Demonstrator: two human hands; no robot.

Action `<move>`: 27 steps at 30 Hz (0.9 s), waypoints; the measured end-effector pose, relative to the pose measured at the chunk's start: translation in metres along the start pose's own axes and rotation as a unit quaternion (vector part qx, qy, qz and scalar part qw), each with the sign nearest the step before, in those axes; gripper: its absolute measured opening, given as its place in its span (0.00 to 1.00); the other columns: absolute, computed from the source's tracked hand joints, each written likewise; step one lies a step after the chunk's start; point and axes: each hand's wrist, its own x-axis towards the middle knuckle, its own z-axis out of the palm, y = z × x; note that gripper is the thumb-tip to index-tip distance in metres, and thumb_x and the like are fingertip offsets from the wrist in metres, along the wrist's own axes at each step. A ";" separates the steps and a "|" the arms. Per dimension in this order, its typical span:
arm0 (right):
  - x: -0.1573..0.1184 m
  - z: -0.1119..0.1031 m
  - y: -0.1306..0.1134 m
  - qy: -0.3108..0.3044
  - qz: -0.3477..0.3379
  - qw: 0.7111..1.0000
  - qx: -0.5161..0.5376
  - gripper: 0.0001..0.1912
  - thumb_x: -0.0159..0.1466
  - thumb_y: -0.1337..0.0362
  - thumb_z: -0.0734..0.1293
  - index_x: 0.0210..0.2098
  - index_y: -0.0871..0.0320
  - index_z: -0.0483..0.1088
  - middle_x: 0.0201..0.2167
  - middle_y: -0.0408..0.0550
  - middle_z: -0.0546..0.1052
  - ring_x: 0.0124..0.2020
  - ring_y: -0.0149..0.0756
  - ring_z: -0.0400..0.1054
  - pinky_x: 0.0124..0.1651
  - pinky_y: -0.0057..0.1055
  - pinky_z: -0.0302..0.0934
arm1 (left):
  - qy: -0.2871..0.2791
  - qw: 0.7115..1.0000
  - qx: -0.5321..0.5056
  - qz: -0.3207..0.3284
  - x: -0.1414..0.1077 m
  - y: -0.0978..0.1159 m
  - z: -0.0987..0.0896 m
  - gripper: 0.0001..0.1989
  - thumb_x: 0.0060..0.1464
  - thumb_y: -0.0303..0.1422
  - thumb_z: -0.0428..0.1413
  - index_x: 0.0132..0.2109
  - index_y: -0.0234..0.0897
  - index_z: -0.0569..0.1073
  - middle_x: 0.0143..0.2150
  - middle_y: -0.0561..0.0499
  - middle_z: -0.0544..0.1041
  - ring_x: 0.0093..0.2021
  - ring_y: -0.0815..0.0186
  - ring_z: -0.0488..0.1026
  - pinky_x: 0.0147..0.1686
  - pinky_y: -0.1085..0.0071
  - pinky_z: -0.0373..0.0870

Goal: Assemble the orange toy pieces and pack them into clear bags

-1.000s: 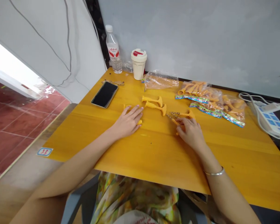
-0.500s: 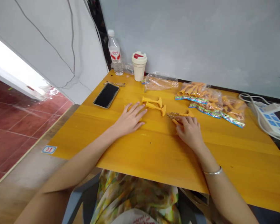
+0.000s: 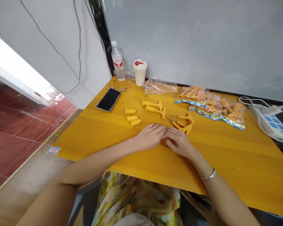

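My left hand (image 3: 152, 136) lies on the table with its fingers stretched out, their tips meeting those of my right hand (image 3: 178, 141). The right fingers are extended too, and neither hand shows anything held. Just beyond the right hand, several yellow T-handled tools (image 3: 190, 118) with bare spiral metal tips lie in a cluster, partly overlapping. Three yellow ribbed sleeves (image 3: 132, 118) rest side by side up and left of my left hand. Farther back are two yellow T-handled tools (image 3: 155, 111) whose shafts are covered by sleeves.
Clear bags of yellow tools (image 3: 211, 102) lie at the back right, beside a power strip (image 3: 273, 121) with white cables. A crumpled clear bag (image 3: 160, 87), a lidded cup (image 3: 140, 72), a water bottle (image 3: 118, 62) and a phone (image 3: 108, 99) are at the back and left.
My left hand has moved right, off the three sleeves, and my right hand has come left off the bare-tipped tools. Both now meet near the middle.
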 end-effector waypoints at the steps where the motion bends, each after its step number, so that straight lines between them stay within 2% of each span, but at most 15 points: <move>1: 0.000 0.002 -0.002 -0.015 -0.001 1.000 0.007 0.09 0.64 0.73 0.61 0.37 0.56 0.71 0.31 0.47 0.75 0.33 0.37 0.65 0.38 0.33 0.62 | 0.007 1.000 -0.013 -0.007 -0.007 0.002 0.004 0.15 0.64 0.30 0.48 0.54 0.28 0.71 0.52 0.39 0.76 0.51 0.57 0.74 0.52 0.61 0.69; 5: 0.002 0.008 -0.007 -0.059 0.003 0.998 0.039 0.09 0.65 0.74 0.61 0.37 0.56 0.71 0.29 0.45 0.76 0.31 0.35 0.66 0.37 0.32 0.63 | -0.003 0.998 -0.064 -0.016 -0.021 0.001 0.005 0.12 0.66 0.32 0.47 0.45 0.30 0.73 0.44 0.42 0.78 0.46 0.58 0.74 0.48 0.62 0.70; 8: 0.002 0.007 -0.006 -0.062 0.030 0.997 0.044 0.09 0.67 0.72 0.61 0.42 0.56 0.71 0.32 0.47 0.77 0.34 0.35 0.69 0.38 0.32 0.64 | -0.011 0.997 -0.081 -0.008 -0.020 -0.016 -0.008 0.12 0.64 0.30 0.48 0.49 0.32 0.73 0.45 0.43 0.78 0.47 0.59 0.74 0.48 0.63 0.71; 11: 0.001 0.005 -0.002 -0.068 0.040 0.997 0.023 0.10 0.68 0.71 0.60 0.45 0.55 0.70 0.35 0.49 0.77 0.36 0.36 0.71 0.39 0.33 0.66 | 0.053 0.993 -0.070 -0.077 -0.019 -0.040 -0.025 0.18 0.63 0.26 0.47 0.57 0.34 0.70 0.47 0.43 0.78 0.48 0.59 0.74 0.49 0.61 0.71; 13: 0.001 0.006 0.000 -0.079 0.032 0.996 0.011 0.10 0.69 0.71 0.60 0.45 0.55 0.70 0.35 0.49 0.77 0.35 0.36 0.71 0.38 0.33 0.66 | 0.106 0.985 -0.060 -0.124 -0.021 -0.049 -0.029 0.18 0.63 0.25 0.45 0.56 0.33 0.71 0.44 0.44 0.79 0.45 0.60 0.75 0.47 0.62 0.72; 15: 0.001 0.008 0.000 -0.087 0.024 0.996 0.006 0.10 0.69 0.71 0.60 0.45 0.56 0.71 0.35 0.50 0.77 0.35 0.36 0.71 0.38 0.33 0.67 | 0.123 0.986 -0.059 -0.093 -0.023 -0.047 -0.026 0.17 0.62 0.24 0.45 0.53 0.34 0.73 0.41 0.45 0.79 0.42 0.62 0.76 0.43 0.64 0.72; 18: 0.003 0.010 -0.001 -0.085 0.011 0.996 -0.013 0.08 0.68 0.70 0.60 0.38 0.57 0.71 0.31 0.49 0.75 0.33 0.37 0.71 0.35 0.33 0.66 | 0.094 0.992 -0.085 0.028 -0.023 -0.026 -0.013 0.14 0.63 0.27 0.47 0.51 0.36 0.74 0.39 0.48 0.80 0.40 0.64 0.77 0.40 0.67 0.73; 20: 0.003 0.010 -0.002 -0.086 0.011 0.996 -0.025 0.10 0.68 0.70 0.60 0.33 0.57 0.70 0.28 0.49 0.73 0.30 0.37 0.69 0.33 0.33 0.65 | 0.080 0.988 -0.113 0.063 -0.023 -0.011 -0.004 0.14 0.63 0.28 0.48 0.52 0.34 0.73 0.39 0.48 0.81 0.39 0.65 0.78 0.41 0.68 0.74; 23: 0.002 0.011 -0.002 -0.089 0.032 0.995 -0.029 0.10 0.68 0.70 0.60 0.32 0.57 0.71 0.28 0.49 0.74 0.30 0.37 0.70 0.33 0.33 0.65 | 0.092 0.985 -0.138 0.057 -0.024 -0.003 0.000 0.14 0.65 0.28 0.47 0.54 0.34 0.70 0.40 0.48 0.82 0.39 0.65 0.79 0.43 0.68 0.74; 25: 0.001 0.011 -0.001 -0.090 0.043 0.995 -0.024 0.10 0.69 0.68 0.60 0.38 0.57 0.73 0.32 0.51 0.76 0.34 0.38 0.72 0.37 0.33 0.67 | 0.111 0.982 -0.148 0.029 -0.025 -0.010 -0.005 0.16 0.66 0.29 0.47 0.57 0.36 0.68 0.39 0.49 0.82 0.37 0.66 0.79 0.42 0.69 0.74; 27: 0.000 0.012 -0.002 -0.098 0.052 0.994 -0.015 0.11 0.70 0.67 0.60 0.43 0.57 0.74 0.36 0.51 0.78 0.38 0.38 0.73 0.41 0.34 0.68 | 0.134 0.975 -0.176 -0.033 -0.026 -0.023 -0.014 0.21 0.66 0.31 0.47 0.64 0.37 0.61 0.36 0.51 0.81 0.35 0.67 0.78 0.40 0.71 0.73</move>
